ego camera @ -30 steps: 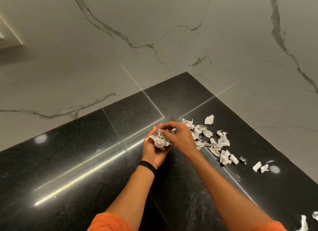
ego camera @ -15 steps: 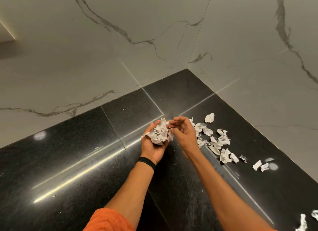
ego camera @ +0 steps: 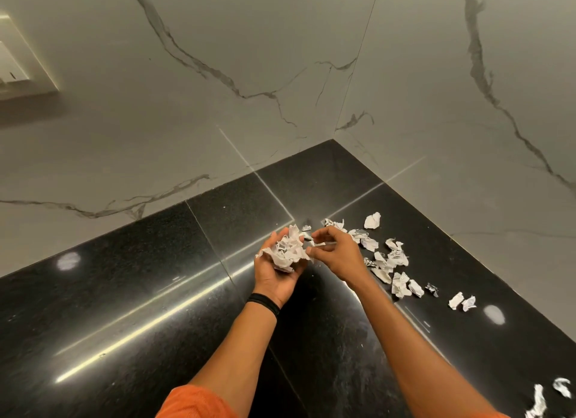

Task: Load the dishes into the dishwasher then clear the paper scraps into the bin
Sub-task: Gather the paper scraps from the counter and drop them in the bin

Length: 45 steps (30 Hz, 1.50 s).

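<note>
Head view | left hand [ego camera: 274, 280] cupped around one wad [ego camera: 288, 252] of paper scraps above the black counter [ego camera: 156, 293] | right hand [ego camera: 338, 255], touching the wad's right side, pinches one slip [ego camera: 324, 245] | perhaps sixteen loose scraps [ego camera: 389, 258] right of the wad, overlaps blur the count | risk: overfull palm spills pieces when more is added

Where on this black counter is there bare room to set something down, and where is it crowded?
Free: the wide counter stretch left of the left hand and its wad, to the marble wall, and the corner behind the hands. Crowded: loose scraps strew the strip right of the right hand; more at the near right corner.
</note>
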Each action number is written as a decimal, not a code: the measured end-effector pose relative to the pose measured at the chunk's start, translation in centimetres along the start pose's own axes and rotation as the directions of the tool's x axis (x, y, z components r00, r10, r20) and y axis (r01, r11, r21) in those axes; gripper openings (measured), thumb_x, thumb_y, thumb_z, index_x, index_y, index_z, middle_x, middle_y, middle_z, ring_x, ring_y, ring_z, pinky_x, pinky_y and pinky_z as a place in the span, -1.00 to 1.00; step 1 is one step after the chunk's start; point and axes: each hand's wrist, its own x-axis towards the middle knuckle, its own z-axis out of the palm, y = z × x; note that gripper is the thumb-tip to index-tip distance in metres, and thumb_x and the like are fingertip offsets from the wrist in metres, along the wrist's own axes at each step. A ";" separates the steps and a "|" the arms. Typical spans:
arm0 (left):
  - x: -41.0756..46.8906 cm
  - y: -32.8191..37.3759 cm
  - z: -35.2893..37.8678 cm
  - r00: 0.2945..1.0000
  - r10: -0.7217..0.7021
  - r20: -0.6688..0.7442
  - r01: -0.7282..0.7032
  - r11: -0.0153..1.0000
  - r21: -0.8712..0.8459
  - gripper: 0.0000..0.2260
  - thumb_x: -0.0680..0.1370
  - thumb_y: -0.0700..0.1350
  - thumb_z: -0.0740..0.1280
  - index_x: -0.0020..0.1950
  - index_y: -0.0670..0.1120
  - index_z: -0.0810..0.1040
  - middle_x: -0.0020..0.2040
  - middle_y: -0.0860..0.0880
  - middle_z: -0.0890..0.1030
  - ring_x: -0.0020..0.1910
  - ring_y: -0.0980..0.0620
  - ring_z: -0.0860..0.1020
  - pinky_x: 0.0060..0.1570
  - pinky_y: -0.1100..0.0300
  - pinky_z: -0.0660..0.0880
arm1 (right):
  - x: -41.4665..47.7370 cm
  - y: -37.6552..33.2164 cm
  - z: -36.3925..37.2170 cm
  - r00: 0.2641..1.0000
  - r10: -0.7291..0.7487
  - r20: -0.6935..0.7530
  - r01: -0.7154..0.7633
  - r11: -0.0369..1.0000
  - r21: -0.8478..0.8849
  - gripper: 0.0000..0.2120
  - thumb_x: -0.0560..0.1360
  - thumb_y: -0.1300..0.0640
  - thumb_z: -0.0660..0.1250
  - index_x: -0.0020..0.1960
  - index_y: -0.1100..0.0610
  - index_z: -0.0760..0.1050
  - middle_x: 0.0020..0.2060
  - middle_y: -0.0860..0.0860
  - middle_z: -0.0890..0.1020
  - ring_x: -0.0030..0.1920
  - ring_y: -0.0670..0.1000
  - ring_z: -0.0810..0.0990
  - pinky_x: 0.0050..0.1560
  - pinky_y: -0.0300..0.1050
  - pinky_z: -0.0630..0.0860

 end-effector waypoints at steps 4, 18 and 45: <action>-0.9 0.0 0.0 1.000 -0.007 0.020 0.007 1.000 0.013 -0.74 0.56 -0.01 0.34 0.14 -0.14 0.65 0.14 -0.24 0.63 -0.01 -0.16 0.67 -0.02 -0.02 0.61 | -0.4 -0.5 -1.1 0.995 -0.061 0.085 0.072 0.989 -0.126 -0.80 0.43 0.27 0.57 0.02 0.14 0.64 -0.14 0.02 0.72 -0.14 0.07 0.72 -0.07 -0.08 0.66; -3.7 -1.2 1.1 0.994 -0.042 0.100 0.033 0.995 0.091 -0.60 0.38 -0.03 0.53 0.16 -0.15 0.65 0.19 -0.21 0.65 0.09 -0.16 0.64 0.27 -0.07 0.47 | -4.5 -5.0 -0.7 0.996 -0.067 -0.060 0.077 0.977 0.200 -0.82 0.46 0.35 0.49 0.02 0.15 0.68 -0.10 0.05 0.73 -0.11 -0.02 0.69 -0.08 -0.19 0.61; -20.5 -9.5 -6.8 0.980 -0.093 0.176 0.075 0.991 0.108 -0.55 0.61 -0.11 0.33 0.50 -0.12 0.43 0.16 -0.18 0.63 0.12 -0.11 0.62 0.19 0.02 0.56 | -26.6 0.6 7.9 0.909 0.086 -0.407 0.180 0.802 0.570 -0.74 0.61 0.14 0.37 0.29 0.02 0.61 0.13 -0.02 0.71 0.15 0.03 0.69 0.15 -0.04 0.61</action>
